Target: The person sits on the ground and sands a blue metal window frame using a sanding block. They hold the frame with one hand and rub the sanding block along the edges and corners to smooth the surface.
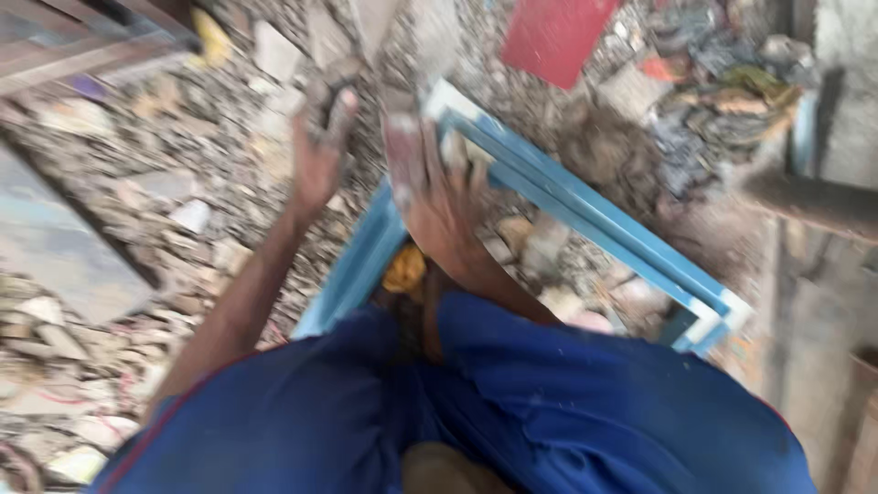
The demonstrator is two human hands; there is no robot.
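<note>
The view is motion-blurred. My right hand (439, 197) grips the top corner of a light blue rectangular frame (594, 215) that lies tilted over rubble. My left hand (320, 151) is raised just left of the frame, fingers closed around a small grey lump that looks like a piece of rubble (322, 96). Both hands are dusty. My blue trousers (476, 402) fill the bottom of the view.
Broken stone, dust and scraps (165, 201) cover the ground all around. A red flat sheet (553, 32) lies at the top. A grey slab (55, 238) is at the left, wooden planks (64, 46) at the top left, a dark beam (814, 201) on the right.
</note>
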